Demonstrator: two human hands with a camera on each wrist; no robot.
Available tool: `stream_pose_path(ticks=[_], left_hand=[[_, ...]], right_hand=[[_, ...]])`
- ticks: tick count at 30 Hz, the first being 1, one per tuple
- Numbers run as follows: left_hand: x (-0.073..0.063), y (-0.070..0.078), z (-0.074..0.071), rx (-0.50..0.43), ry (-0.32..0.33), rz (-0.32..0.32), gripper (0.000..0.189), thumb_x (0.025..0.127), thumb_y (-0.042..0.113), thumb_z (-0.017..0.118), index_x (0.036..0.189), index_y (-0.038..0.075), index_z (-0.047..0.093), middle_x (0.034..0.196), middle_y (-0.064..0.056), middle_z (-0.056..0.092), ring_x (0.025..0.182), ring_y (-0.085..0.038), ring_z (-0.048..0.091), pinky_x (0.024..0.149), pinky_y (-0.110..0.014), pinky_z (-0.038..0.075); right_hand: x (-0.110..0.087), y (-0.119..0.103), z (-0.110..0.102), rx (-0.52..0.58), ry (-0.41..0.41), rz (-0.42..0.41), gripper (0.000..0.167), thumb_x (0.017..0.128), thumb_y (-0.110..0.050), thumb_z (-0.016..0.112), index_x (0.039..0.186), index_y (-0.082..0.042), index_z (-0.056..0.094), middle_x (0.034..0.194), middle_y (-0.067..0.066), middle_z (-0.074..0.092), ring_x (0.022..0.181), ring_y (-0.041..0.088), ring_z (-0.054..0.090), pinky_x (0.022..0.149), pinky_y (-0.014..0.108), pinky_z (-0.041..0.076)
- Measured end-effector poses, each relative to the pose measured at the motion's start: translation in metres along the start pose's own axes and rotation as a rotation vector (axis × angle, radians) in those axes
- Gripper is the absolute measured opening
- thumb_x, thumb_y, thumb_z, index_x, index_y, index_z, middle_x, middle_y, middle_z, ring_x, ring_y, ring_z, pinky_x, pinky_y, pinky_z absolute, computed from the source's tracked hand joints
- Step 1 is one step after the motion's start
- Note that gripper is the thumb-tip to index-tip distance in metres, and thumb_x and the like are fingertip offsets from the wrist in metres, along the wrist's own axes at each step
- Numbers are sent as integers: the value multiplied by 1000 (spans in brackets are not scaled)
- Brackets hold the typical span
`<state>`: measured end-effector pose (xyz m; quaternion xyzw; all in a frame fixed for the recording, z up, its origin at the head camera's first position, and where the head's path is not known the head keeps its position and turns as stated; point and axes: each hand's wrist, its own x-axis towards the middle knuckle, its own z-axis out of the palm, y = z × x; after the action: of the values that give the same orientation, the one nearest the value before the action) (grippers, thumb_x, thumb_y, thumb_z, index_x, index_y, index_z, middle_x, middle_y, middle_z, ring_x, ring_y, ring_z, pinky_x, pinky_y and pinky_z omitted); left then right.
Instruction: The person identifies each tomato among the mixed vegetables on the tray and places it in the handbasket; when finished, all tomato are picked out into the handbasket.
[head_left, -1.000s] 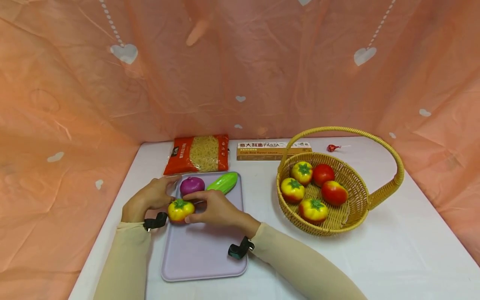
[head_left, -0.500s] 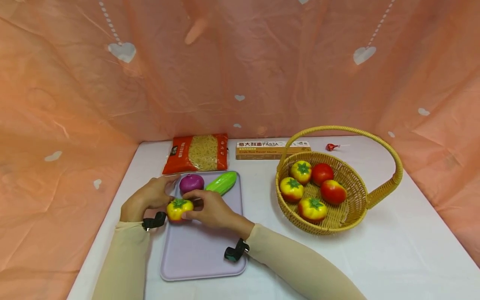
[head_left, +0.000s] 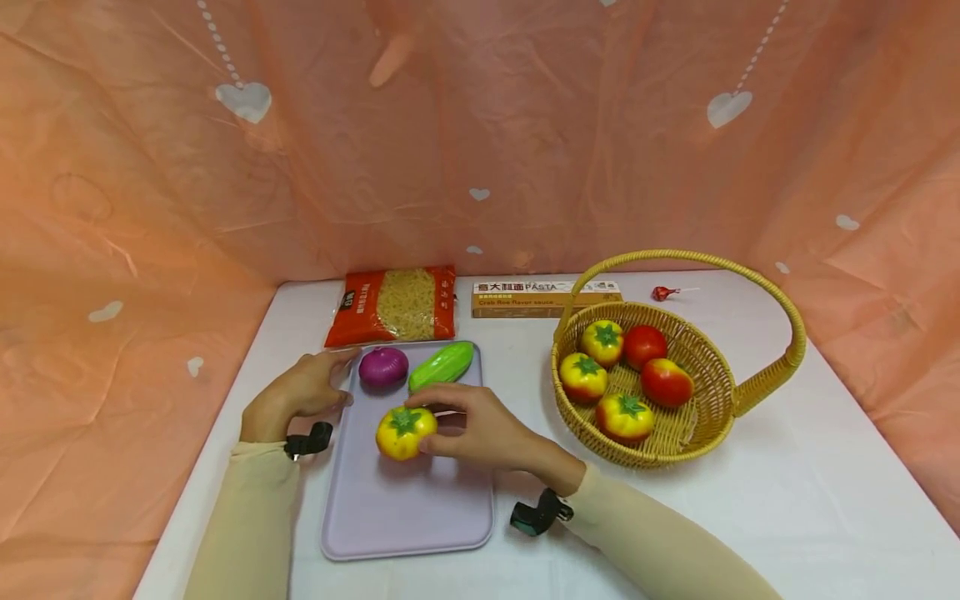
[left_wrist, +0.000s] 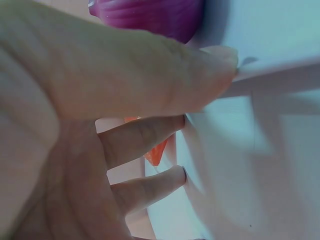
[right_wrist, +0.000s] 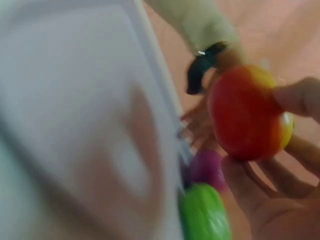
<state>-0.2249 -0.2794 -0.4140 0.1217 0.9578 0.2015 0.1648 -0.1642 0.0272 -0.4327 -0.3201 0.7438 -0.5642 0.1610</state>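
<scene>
My right hand (head_left: 487, 429) pinches a yellow-and-red tomato (head_left: 405, 432) with a green star-shaped top, over the middle of the pale purple tray (head_left: 408, 525). In the right wrist view the tomato's red underside shows, off the tray, between thumb and fingers. At the tray's left edge is my left hand (head_left: 300, 392), holding nothing. Its thumb touches the tray's rim in the left wrist view, while its fingers (left_wrist: 150, 187) reach down to the white table. A purple onion (head_left: 383, 367) and a green cucumber (head_left: 442, 366) lie at the tray's far end.
On the right stands a wicker basket (head_left: 720, 433) with a tall handle, holding several red and yellow tomatoes (head_left: 626, 417). Behind the tray lies a red pasta bag (head_left: 405, 304). A pasta box (head_left: 540, 298) and a red lollipop (head_left: 663, 293) sit along the back.
My right hand has lifted the tomato away from beside my left hand and moved it to the right over the tray. The left hand has stayed at the tray's edge.
</scene>
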Motion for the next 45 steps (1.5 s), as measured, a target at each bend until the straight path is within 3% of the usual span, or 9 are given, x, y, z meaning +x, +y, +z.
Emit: stream_pose_path(ticks=[7, 11, 15, 21, 25, 29, 33, 36, 45], left_hand=[[-5, -1, -1, -13, 23, 7, 87, 85, 12, 83, 164, 2, 47, 149, -39, 59, 133, -59, 57, 115, -75, 45], [-4, -1, -1, -24, 21, 3, 87, 86, 12, 82, 164, 3, 46, 152, -37, 58, 135, -59, 55, 116, -76, 43], [-4, -2, 0, -28, 22, -2, 87, 86, 12, 82, 165, 4, 46, 152, -37, 58, 135, -59, 55, 116, -76, 43], [-4, -2, 1, -33, 5, -14, 87, 87, 12, 82, 166, 5, 45, 153, -38, 56, 135, -58, 55, 117, -76, 42], [-5, -1, 1, -37, 3, -18, 88, 88, 12, 82, 167, 5, 44, 154, -37, 56, 136, -57, 55, 118, -76, 42], [-5, 1, 1, -48, -1, -26, 88, 88, 12, 82, 167, 6, 43, 156, -37, 54, 138, -57, 53, 118, -76, 41], [-5, 1, 0, -45, -2, -26, 88, 88, 12, 82, 167, 6, 43, 156, -37, 54, 138, -58, 54, 118, -77, 41], [-5, 1, -1, -39, 2, -18, 88, 88, 12, 82, 167, 6, 44, 154, -37, 56, 136, -58, 55, 117, -77, 41], [-3, 1, 1, -40, 11, -9, 88, 87, 12, 82, 167, 5, 44, 156, -37, 55, 138, -59, 54, 118, -76, 41]], right_hand=[[-60, -10, -58, -11, 62, -21, 47, 99, -9, 80, 144, -8, 70, 147, 11, 68, 133, 26, 68, 110, 29, 58], [-92, -10, -97, -16, 188, 14, 48, 98, -4, 80, 145, -6, 69, 148, 17, 66, 130, 23, 70, 107, 27, 59], [-117, -4, -131, -70, 338, 39, 46, 99, 0, 77, 144, 1, 68, 147, 24, 64, 123, 9, 73, 102, 22, 60], [-143, 6, -162, -225, 505, 124, 43, 102, -5, 76, 143, -1, 68, 143, 26, 66, 112, -5, 72, 93, 13, 59], [-152, 10, -169, -264, 516, 168, 46, 102, -10, 77, 146, -1, 67, 146, 26, 64, 113, -7, 69, 91, 12, 58], [-160, 9, -172, -453, 545, 180, 45, 100, -13, 82, 142, -4, 70, 143, 22, 68, 117, 9, 73, 95, 7, 54], [-165, 3, -175, -714, 552, 207, 46, 95, -18, 87, 138, -8, 73, 138, 19, 73, 124, 39, 69, 110, 37, 56], [-165, 0, -175, -778, 499, 243, 50, 94, -19, 87, 140, -4, 71, 138, 24, 72, 127, 49, 65, 108, 68, 52], [-152, 2, -174, -890, 394, 267, 50, 91, -14, 88, 134, 6, 72, 125, 29, 75, 115, 50, 69, 104, 69, 55]])
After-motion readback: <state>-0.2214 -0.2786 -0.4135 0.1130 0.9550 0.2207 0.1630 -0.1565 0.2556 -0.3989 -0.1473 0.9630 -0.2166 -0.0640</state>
